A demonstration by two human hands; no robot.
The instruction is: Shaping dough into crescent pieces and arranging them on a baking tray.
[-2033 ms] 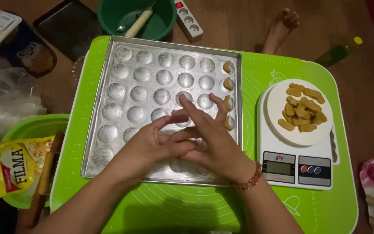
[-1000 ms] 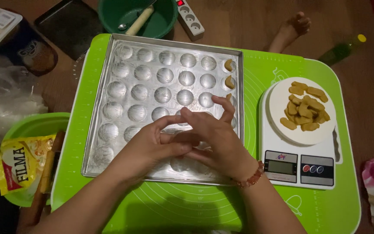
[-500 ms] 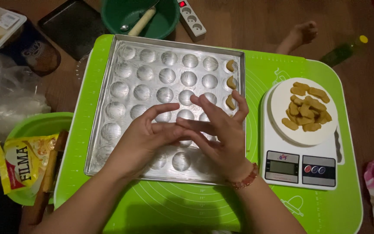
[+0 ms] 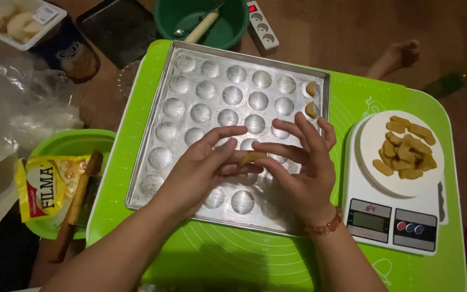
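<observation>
At frame centre, my left hand [image 4: 204, 167] and right hand [image 4: 304, 167] pinch one small dough piece [image 4: 253, 157] between fingertips, above the dimpled metal tray [image 4: 152, 157].

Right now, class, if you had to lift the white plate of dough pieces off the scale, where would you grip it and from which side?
Grip the plate by its bare rim, probably from the near-left, coming in low. The dough pieces are heaped toward the far right, so that edge is clear, and the rim seems to overhang the scale, leaving room for fingers under it. The right hand is nearest.
</observation>
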